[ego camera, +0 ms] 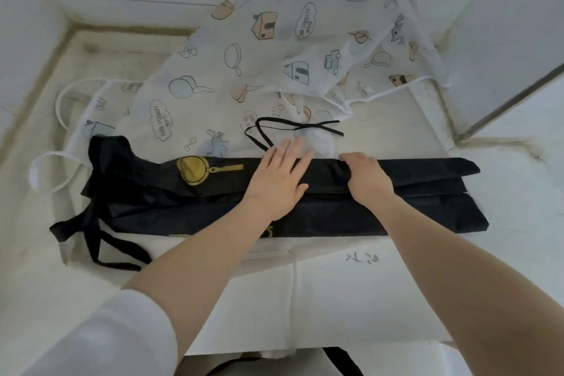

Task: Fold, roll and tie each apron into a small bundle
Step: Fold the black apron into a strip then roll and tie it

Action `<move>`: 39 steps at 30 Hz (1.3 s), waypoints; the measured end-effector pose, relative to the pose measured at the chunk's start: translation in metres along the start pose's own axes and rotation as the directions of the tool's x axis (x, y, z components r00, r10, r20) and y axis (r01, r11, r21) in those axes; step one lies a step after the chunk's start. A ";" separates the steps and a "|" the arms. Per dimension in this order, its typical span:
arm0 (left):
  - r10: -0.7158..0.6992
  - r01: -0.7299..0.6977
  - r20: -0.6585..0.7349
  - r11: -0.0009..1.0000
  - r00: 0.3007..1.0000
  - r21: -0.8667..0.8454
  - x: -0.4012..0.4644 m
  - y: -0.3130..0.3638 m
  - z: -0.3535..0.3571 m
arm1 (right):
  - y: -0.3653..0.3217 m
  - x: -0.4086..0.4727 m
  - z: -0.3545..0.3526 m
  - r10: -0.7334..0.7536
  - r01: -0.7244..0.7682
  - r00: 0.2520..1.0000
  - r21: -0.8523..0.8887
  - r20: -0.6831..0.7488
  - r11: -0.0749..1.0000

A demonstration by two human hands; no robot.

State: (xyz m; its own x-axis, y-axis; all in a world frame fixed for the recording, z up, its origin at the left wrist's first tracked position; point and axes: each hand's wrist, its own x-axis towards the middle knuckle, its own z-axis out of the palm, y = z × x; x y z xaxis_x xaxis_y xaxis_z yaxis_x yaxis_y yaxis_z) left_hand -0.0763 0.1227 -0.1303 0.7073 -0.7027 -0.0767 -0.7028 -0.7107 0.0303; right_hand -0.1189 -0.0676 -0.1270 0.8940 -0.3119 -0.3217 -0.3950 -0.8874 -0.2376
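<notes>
Black apron [381,207], folded into a long band, lies across the table [503,268] before a white printed apron [244,70]. Left hand [279,177] presses flat on it, fingers straight; right hand [366,178] pinches its far fold.

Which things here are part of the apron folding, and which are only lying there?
In use: black apron, left hand, right hand, black straps.
Lying about: white printed apron, small tied bundle.

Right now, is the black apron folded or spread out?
Folded: the black apron lies as a long narrow strip with layered edges, under the left hand and right hand.
</notes>
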 end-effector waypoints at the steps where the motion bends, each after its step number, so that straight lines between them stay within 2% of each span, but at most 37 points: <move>1: 0.051 -0.051 0.031 0.998 0.998 0.026 0.011 0.006 0.002 | 0.004 0.003 -0.001 0.022 -0.021 1.000 0.004 -0.011 1.000; 2: 0.060 -0.063 0.064 0.997 0.996 0.038 0.022 0.013 0.007 | 0.012 0.008 -0.002 0.049 -0.049 0.999 0.017 -0.022 0.999; 6: -0.044 0.051 0.210 0.998 0.977 -0.031 0.032 0.018 0.031 | 0.038 0.019 -0.008 0.055 -0.055 0.998 0.035 0.006 0.998; 10: -0.083 0.108 0.224 0.989 0.971 -0.098 0.030 0.019 0.040 | 0.057 0.026 -0.015 -0.019 0.021 0.998 -0.029 0.067 0.999; 14: -0.126 0.156 0.251 0.982 0.960 -0.102 0.030 0.023 0.041 | 0.045 0.026 -0.018 0.070 -0.062 0.995 -0.102 0.075 0.993; 16: -0.145 0.186 0.285 0.975 0.947 -0.122 0.032 0.024 0.035 | 0.030 0.020 -0.021 0.069 -0.061 0.997 -0.169 0.040 0.984; 18: -0.123 0.221 0.299 0.921 0.946 -0.320 0.035 0.021 0.023 | 0.016 0.014 -0.017 -0.069 0.062 0.997 -0.212 -0.026 0.975; 20: -0.080 0.210 0.234 0.763 0.969 -0.611 0.039 0.017 0.006 | -0.004 0.008 -0.011 -0.282 0.270 0.959 -0.202 -0.029 0.941; 21: -0.085 0.179 0.170 0.708 0.982 -0.683 0.034 0.011 -0.004 | -0.021 0.006 -0.008 -0.367 0.359 0.930 -0.181 -0.012 0.916; 23: -0.145 0.139 0.054 0.675 0.988 -0.725 0.023 -0.002 -0.016 | -0.052 0.001 -0.007 -0.456 0.454 0.890 -0.121 0.007 0.883; 26: -0.268 0.203 -0.004 0.739 0.963 -0.642 -0.001 -0.036 -0.017 | -0.090 0.000 -0.004 -0.550 0.546 0.835 -0.091 -0.022 0.833; 29: -0.392 0.383 0.051 0.849 0.918 -0.365 -0.032 -0.075 -0.015 | -0.118 0.005 0.011 -0.599 0.602 0.798 -0.071 0.064 0.795; 31: -0.480 0.496 0.136 0.858 0.866 -0.129 -0.052 -0.100 -0.019 | -0.132 0.009 0.026 -0.494 0.505 0.856 -0.040 0.154 0.862; 33: -0.575 0.582 0.153 0.813 0.804 -0.003 -0.064 -0.123 -0.023 | -0.142 0.012 0.036 -0.356 0.371 0.915 -0.049 0.189 0.927; 35: -0.651 0.656 0.105 0.754 0.752 -0.022 -0.073 -0.143 -0.024 | -0.148 0.016 0.037 -0.294 0.315 0.937 -0.093 0.189 0.944; 39: -0.747 0.740 0.047 0.646 0.663 -0.189 -0.092 -0.171 -0.016 | -0.164 0.020 0.027 -0.243 0.280 0.955 -0.257 0.167 0.925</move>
State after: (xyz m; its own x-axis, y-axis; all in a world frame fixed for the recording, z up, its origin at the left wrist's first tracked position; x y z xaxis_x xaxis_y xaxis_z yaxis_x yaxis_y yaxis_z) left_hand -0.0199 0.3088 -0.1120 0.9905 0.0662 -0.1202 0.0841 -0.9850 0.1507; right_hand -0.0422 0.0807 -0.1197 0.9148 -0.0254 -0.4030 -0.0602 -0.9954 -0.0740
